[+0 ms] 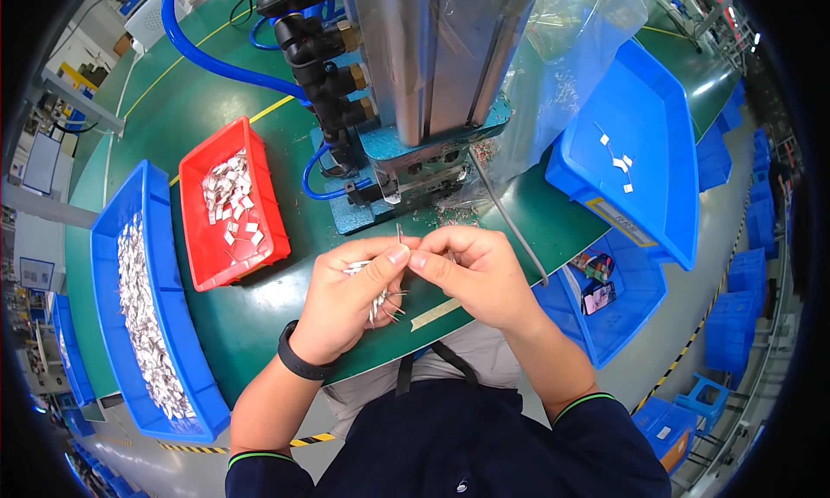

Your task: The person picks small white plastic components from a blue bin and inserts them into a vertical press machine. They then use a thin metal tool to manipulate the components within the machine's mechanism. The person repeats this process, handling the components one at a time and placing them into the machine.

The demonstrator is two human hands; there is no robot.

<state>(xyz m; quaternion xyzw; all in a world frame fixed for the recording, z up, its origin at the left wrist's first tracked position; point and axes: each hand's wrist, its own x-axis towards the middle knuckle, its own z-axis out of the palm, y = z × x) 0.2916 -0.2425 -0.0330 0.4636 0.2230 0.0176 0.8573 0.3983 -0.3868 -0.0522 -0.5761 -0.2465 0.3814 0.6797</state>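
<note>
My left hand [350, 292] is closed around a bunch of small white parts with thin wire leads [378, 303]. Some of them stick out below its fingers and beside the thumb. My right hand [474, 269] is closed in a pinch, its thumb and index finger meeting the left thumb and fingertips. One thin wire lead [399, 231] points up from between the touching fingertips. A little white shows behind the right thumb, mostly hidden. Both hands are just in front of a pneumatic press [424, 165], apart from it.
Left of the hands stand a red bin [275, 239] with loose white parts and a long blue bin [194, 360] full of them. At right, a blue bin [666, 143] holds a few parts above another blue bin [635, 325]. A metal rod [510, 221] slants from the press; a clear plastic bag [562, 74] hangs behind.
</note>
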